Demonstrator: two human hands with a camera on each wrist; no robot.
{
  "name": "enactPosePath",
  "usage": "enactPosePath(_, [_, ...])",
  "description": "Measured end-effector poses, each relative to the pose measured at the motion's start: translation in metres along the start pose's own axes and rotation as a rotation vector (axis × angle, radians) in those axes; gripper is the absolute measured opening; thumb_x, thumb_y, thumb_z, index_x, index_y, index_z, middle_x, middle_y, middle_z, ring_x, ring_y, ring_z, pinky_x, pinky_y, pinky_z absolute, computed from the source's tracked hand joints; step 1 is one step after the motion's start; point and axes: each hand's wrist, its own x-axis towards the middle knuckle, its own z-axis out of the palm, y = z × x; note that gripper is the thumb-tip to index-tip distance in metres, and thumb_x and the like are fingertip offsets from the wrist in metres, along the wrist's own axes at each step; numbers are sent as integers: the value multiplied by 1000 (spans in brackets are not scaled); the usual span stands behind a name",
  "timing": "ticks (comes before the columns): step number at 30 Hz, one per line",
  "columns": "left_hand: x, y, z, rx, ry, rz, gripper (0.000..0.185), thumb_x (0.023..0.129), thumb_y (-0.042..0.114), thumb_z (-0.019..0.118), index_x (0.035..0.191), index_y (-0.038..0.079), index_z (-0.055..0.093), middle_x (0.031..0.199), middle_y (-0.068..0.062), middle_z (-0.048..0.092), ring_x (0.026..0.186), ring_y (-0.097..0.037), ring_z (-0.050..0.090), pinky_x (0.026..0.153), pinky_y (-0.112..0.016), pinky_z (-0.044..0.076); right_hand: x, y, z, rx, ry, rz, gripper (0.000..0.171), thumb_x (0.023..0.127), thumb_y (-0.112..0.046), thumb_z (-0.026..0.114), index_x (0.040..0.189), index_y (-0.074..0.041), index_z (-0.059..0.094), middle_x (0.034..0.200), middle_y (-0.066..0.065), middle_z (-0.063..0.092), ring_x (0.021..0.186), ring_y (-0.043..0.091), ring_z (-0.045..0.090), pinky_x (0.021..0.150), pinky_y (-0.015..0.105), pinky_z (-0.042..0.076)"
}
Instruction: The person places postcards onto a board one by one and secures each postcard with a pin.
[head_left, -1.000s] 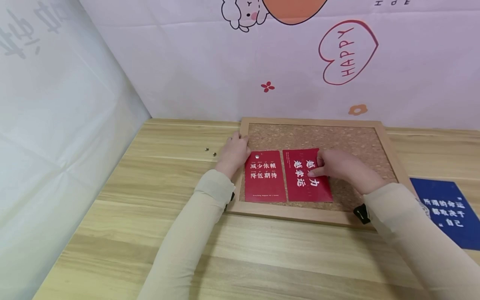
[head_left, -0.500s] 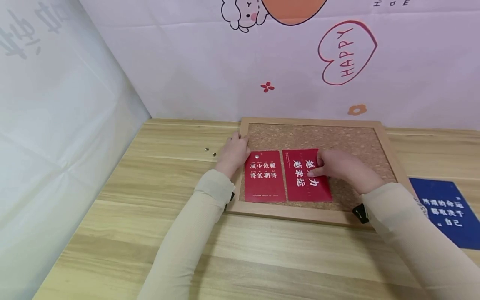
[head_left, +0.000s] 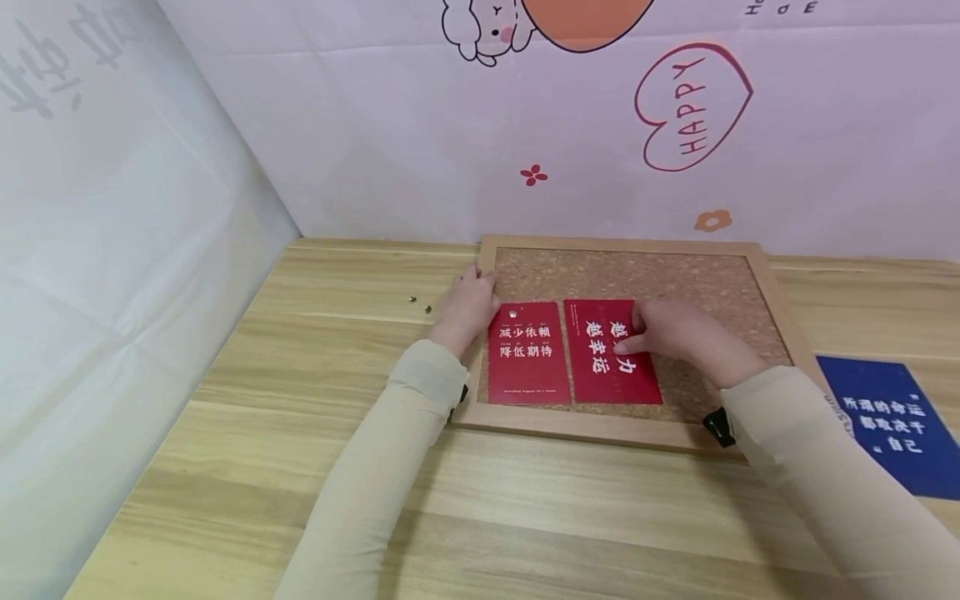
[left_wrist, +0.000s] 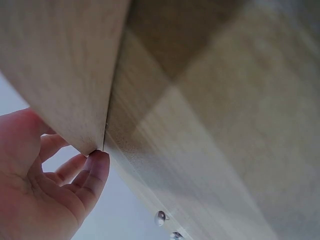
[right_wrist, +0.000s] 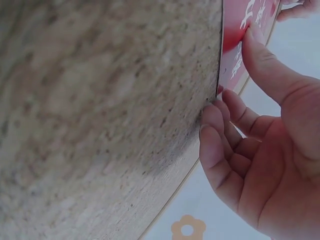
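Observation:
A cork board (head_left: 697,279) in a wooden frame lies on the table. Two red cards with white characters lie side by side on it. The left card (head_left: 525,358) has a pin (head_left: 513,315) near its top. My left hand (head_left: 468,304) rests against the frame's left edge, fingertips (left_wrist: 97,165) touching the frame (left_wrist: 65,75). My right hand (head_left: 667,329) covers the upper right corner of the right card (head_left: 603,367). Its thumb (right_wrist: 260,55) presses on the card (right_wrist: 240,30), and its curled fingers (right_wrist: 220,130) touch the cork (right_wrist: 100,110) at the card's edge.
Two small brass pins (head_left: 412,297) (head_left: 428,309) lie on the wooden table (head_left: 315,400) left of the board, also seen as pins (left_wrist: 161,217). A blue card (head_left: 892,421) lies at the right edge. A pink printed backdrop (head_left: 600,125) stands behind.
Almost nothing differs. Both hands stay where they were, and the right card sits a touch straighter beside the left one.

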Motion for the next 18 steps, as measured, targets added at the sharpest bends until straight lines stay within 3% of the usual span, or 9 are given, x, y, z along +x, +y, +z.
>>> enactPosePath(4, [0,0,-1,1,0,-1,50,100,24,44,149,17,34,149,-10,35,132,-27,42,105,-43,43,1,0,1,13,39,-10,45,85,-33,71,104,4,55,93,19,61,82,27,52,74,40,47])
enactPosePath(10, [-1,0,-1,0,-1,-1,50,100,24,44,149,17,35,149,-10,35,132,-27,42,105,-42,43,0,-1,3,21,85,-21,58,84,-32,73,122,5,51,119,30,50,106,42,51,87,58,46])
enactPosePath(18, [-2,1,-2,-10,-5,1,50,100,23,44,149,16,34,149,-10,35,132,-27,41,107,-42,41,4,1,7,60,88,-36,62,84,-26,73,132,3,47,135,32,37,122,46,38,95,64,41])
